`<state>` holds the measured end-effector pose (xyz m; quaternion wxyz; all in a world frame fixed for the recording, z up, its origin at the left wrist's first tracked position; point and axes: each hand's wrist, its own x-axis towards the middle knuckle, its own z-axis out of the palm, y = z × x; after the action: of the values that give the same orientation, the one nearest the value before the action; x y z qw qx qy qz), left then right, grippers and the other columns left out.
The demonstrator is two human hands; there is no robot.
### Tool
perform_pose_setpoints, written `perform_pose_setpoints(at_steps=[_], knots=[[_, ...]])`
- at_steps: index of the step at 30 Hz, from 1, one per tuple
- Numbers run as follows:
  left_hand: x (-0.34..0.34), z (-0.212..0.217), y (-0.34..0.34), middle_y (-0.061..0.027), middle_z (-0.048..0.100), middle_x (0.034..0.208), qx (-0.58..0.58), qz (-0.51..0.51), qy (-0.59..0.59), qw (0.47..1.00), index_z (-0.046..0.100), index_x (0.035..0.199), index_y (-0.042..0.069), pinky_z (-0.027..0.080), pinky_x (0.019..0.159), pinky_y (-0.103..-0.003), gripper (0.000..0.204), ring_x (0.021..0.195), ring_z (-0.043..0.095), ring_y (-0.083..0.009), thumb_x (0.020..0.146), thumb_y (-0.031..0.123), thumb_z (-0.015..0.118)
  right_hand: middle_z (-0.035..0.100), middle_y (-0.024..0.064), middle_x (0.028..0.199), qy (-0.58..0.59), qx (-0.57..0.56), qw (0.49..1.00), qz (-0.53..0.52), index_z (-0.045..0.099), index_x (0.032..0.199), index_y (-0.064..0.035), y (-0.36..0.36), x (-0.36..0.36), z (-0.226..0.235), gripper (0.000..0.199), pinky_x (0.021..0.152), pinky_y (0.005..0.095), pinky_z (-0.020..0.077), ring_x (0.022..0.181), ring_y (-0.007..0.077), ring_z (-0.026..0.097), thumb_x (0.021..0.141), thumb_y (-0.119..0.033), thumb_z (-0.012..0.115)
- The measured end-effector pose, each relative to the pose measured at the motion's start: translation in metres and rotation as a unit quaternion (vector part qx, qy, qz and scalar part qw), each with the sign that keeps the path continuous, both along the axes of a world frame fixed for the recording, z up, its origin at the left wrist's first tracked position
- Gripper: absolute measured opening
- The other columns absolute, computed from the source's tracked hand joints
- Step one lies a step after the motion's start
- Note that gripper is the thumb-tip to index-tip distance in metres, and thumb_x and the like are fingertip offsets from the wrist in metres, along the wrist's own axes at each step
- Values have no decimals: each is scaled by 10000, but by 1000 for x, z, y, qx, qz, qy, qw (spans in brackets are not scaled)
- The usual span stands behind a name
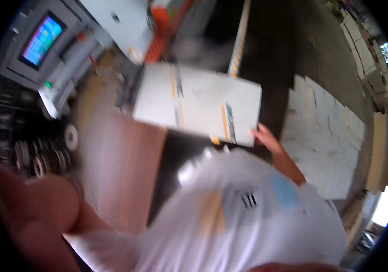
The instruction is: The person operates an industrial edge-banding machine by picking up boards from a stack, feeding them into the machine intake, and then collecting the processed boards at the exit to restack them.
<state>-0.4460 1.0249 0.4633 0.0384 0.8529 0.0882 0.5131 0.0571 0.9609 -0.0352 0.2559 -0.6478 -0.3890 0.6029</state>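
My right hand [265, 136] grips the lower right corner of a flat white printed cardboard sheet [198, 103], left hand's state unclear, blurred.

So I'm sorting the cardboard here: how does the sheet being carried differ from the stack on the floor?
The carried sheet is single, lifted and tilted, with yellow and dark stripes; the stack lies flat and looks plain. The right hand grips the sheet's corner; nothing touches the stack. Both are pale, flat cardboard.
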Motion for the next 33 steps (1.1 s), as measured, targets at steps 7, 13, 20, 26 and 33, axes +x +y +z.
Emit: perform_pose_setpoints(at_steps=[7, 13, 20, 26, 33], knots=[[-12, 59, 16, -62, 672, 905, -160, 15, -52, 986, 650, 1054, 32, 487, 684, -325, 181, 788, 611, -154, 874, 32, 665, 695, 115, 838, -51, -13, 998, 21, 627, 970, -3, -3, 20, 51, 245, 565, 347, 579, 704, 195, 682, 923, -230, 706], [-15, 14, 12, -68, 672, 896, -191, -37, -53, 980, 646, 1051, 35, 489, 689, -347, 162, 783, 612, -175, 891, 65, 647, 718, 117, 945, 16, 65, 995, 78, 621, 1145, 5, 30, 23, 4, 305, 634, 353, 590, 801, 192, 693, 924, -187, 705], [-24, -29, 1, -76, 672, 886, -138, 13, -40, 989, 641, 1047, 38, 490, 695, -372, 151, 777, 613, -199, 911, 104, 625, 705, 98, 1125, -13, -56, 993, 99, 575, 1313, -23, -4, 23, 6, 424, 678, 345, 598, 905, 207, 697, 931, -160, 697], [-28, -41, -20, -82, 672, 877, -32, 55, -69, 996, 637, 1043, 40, 491, 700, -394, 153, 772, 614, -219, 929, 137, 607, 705, 74, 1069, -40, -87, 994, 56, 609, 1255, -30, -3, 28, -13, 390, 664, 334, 585, 865, 183, 687, 931, -220, 714], [-51, -103, 35, -74, 656, 846, -71, 281, -203, 935, 631, 1046, 18, 491, 672, -358, 143, 744, 614, -198, 946, 106, 578, 690, 91, 1054, -71, -95, 993, 20, 611, 1209, -22, -10, 15, 2, 365, 677, 341, 583, 887, 196, 677, 941, -254, 699]])
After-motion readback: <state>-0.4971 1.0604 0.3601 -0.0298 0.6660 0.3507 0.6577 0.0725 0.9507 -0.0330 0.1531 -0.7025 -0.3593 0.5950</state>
